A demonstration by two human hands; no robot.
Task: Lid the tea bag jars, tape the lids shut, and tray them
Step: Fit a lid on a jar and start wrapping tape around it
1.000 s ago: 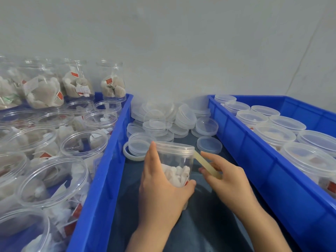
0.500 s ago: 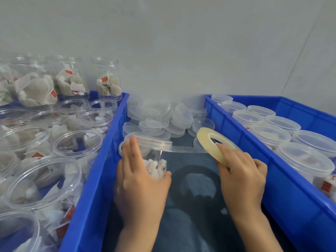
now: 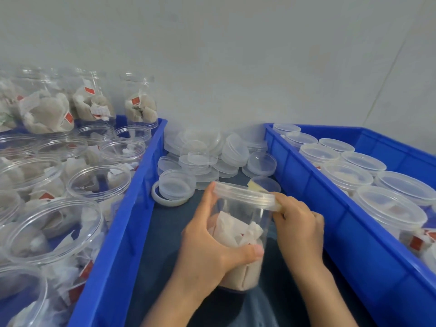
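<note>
Clear jar point(image 3: 238, 234) nearly upright, lid point(image 3: 245, 195) up, perhaps tilted, left hand point(image 3: 207, 251)

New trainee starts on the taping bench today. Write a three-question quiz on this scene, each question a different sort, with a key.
1. True or false: the jar in the left hand already has its lid on.
2. Multiple choice: the right hand touches the jar at A) the base, B) the lid's rim, C) nowhere.
3. Fill in: the lidded jars stand in the blue tray on the ___ side.

Key: 1 true; 2 B; 3 right.
</note>
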